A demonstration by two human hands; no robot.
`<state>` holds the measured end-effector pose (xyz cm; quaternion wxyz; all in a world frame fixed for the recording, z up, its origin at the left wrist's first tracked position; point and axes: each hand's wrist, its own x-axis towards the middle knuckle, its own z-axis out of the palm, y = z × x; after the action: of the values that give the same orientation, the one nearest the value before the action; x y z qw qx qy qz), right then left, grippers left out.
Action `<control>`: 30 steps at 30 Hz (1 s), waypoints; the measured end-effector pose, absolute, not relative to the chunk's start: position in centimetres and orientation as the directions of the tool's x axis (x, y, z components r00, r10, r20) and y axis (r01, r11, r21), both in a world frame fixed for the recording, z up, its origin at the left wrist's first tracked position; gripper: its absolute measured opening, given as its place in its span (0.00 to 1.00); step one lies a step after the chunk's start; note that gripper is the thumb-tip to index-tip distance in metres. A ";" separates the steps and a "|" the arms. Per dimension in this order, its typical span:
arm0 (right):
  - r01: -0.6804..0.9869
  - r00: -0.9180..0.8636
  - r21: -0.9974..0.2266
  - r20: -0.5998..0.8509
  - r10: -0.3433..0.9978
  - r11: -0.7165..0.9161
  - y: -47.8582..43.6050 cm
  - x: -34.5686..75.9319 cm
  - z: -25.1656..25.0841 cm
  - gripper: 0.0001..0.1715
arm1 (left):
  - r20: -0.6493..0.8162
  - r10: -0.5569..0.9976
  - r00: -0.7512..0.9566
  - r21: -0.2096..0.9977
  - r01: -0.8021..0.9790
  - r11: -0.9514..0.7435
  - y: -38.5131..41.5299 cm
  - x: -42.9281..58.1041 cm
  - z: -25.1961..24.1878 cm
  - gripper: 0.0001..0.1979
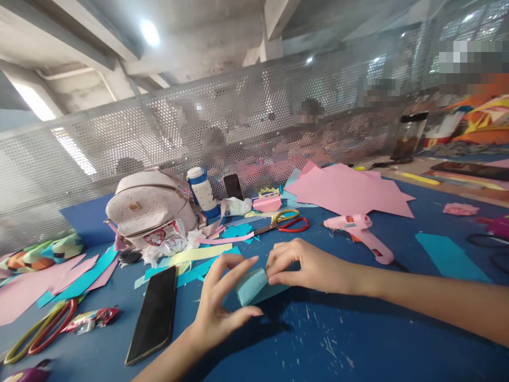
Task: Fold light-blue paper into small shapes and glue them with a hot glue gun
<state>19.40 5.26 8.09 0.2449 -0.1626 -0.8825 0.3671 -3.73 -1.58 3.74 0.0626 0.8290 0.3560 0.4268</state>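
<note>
Between my hands is a small light-blue folded paper piece (pixel 252 287), shaped like a little box, held over the blue table (pixel 358 339). My right hand (pixel 306 265) pinches its far right edge, fingers and thumb closed together. My left hand (pixel 222 300) is open around its left side, thumb and fingers apart; whether a hidden fingertip touches the paper does not show. Beyond the hands lie scissors (pixel 284 223) with red and yellow handles. A pink glue gun (pixel 361 233) lies behind my right forearm. A black phone (pixel 154 313) rests left of my left hand.
A pale pink backpack (pixel 153 204), a white-and-blue bottle (pixel 203 192) and a second phone (pixel 233 187) stand at the back. Pink paper sheets (pixel 345 188) lie behind the glue gun. Another pair of scissors (pixel 43 331) is at the left. A perforated metal screen (pixel 246 116) borders the table.
</note>
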 end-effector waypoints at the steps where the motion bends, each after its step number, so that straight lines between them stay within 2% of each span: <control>1: 0.098 -0.827 -0.709 0.332 0.453 0.698 5.3 19.4 8.1 0.07 | 0.653 0.660 0.372 0.467 0.488 -0.738 -1.4 -3.8 3.7 0.37; 4: 0.069 -0.833 -0.589 0.410 0.372 0.805 5.5 19.6 8.4 0.07 | 0.572 0.732 0.370 0.649 0.341 -0.680 -1.0 -3.8 3.6 0.43; 7: 0.042 -0.831 -0.389 0.498 0.249 0.920 5.7 19.9 8.9 0.11 | 0.459 0.784 0.418 0.748 0.295 -0.594 -1.0 -3.6 3.6 0.44; 10: 0.046 -0.818 -0.192 0.556 0.147 0.980 5.7 20.2 9.2 0.11 | 0.409 0.793 0.451 0.744 0.337 -0.576 -1.5 -3.3 3.7 0.42; 13: 0.076 -0.822 0.009 0.567 0.058 0.997 5.6 20.4 9.4 0.11 | 0.436 0.781 0.447 0.695 0.384 -0.608 -2.0 -3.0 3.7 0.40; 15: 0.108 -0.827 0.087 0.560 0.041 0.990 5.6 20.5 9.4 0.11 | 0.457 0.771 0.444 0.673 0.395 -0.626 -2.2 -2.8 3.7 0.37; 19: 0.150 -0.854 0.053 0.510 0.102 0.987 5.7 20.5 9.4 0.08 | 0.472 0.785 0.401 0.689 0.387 -0.612 -2.2 -2.2 3.7 0.28; 23: 0.149 -0.881 -0.003 0.453 0.135 0.989 5.8 20.6 9.4 0.08 | 0.519 0.783 0.344 0.665 0.414 -0.622 -2.2 -1.9 3.2 0.24; 26: 0.138 -0.879 -0.020 0.457 0.132 0.990 5.8 20.6 9.5 0.08 | 0.546 0.761 0.350 0.611 0.455 -0.648 -2.3 -2.0 3.3 0.27; 29: 0.129 -0.891 0.001 0.440 0.115 0.992 5.6 20.6 9.6 0.09 | 0.512 0.756 0.407 0.575 0.491 -0.654 -2.6 -1.8 4.3 0.31; 30: 0.126 -0.895 0.010 0.433 0.110 0.992 5.5 20.6 9.6 0.08 | 0.501 0.757 0.420 0.561 0.509 -0.653 -2.7 -1.7 4.7 0.30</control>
<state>20.62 5.53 9.59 0.2215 -0.0607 -0.9731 -0.0188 -1.70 -2.66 4.74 0.1639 0.8264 0.3829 0.3788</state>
